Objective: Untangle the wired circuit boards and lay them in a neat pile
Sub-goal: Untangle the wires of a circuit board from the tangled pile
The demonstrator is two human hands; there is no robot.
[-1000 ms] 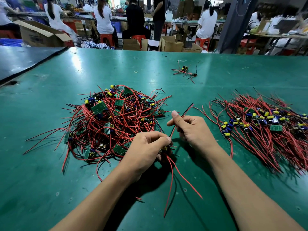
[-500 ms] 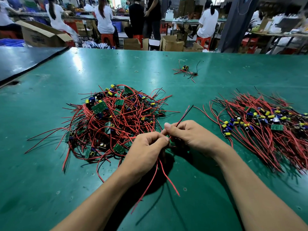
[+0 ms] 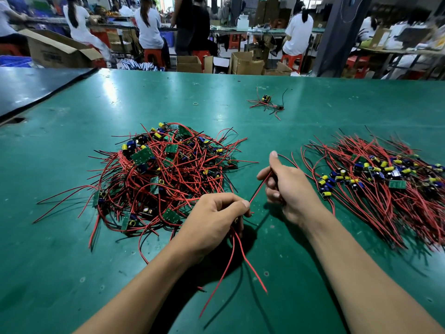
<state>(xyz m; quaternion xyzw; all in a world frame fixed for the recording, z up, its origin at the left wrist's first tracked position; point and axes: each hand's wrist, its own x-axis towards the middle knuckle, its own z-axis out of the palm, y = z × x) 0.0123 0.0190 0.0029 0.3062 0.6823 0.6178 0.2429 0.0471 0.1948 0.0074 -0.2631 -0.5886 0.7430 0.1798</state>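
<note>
**Sort roughly half done: one unit in hand, big tangle left**

Progress:
- The sorted pile (image 3: 385,186) lies on the right of the tabletop (image 3: 72,141). Its wires are combed roughly parallel and its boards sit in a band across the middle.
- The tangled heap (image 3: 159,174) on the left is sizeable, with boards and red/black wires knotted in all directions. My read is half done at best, and most of the slow work is in that heap.
- A small stray cluster (image 3: 266,102) sits far out, well apart from both, and needs collecting too.

Hands:
- The left hand (image 3: 212,220) is at the heap's near right edge. Its fingers are curled in a closed grip round one unit.
- The board itself is mostly hidden in the fist. Its loose leads (image 3: 231,266) hang out below, toward the camera.
- The right hand (image 3: 291,186) is between heap and pile, thumb pointing up. Its grip is closed, fingers curled round a red wire (image 3: 258,189).
- That wire runs straight down to the left hand's fingertips and looks taut, so I'd judge this is straightening one lead before lay-down.
- Both forearms are low over the tabletop. I can't tell if they rest on it.
</note>
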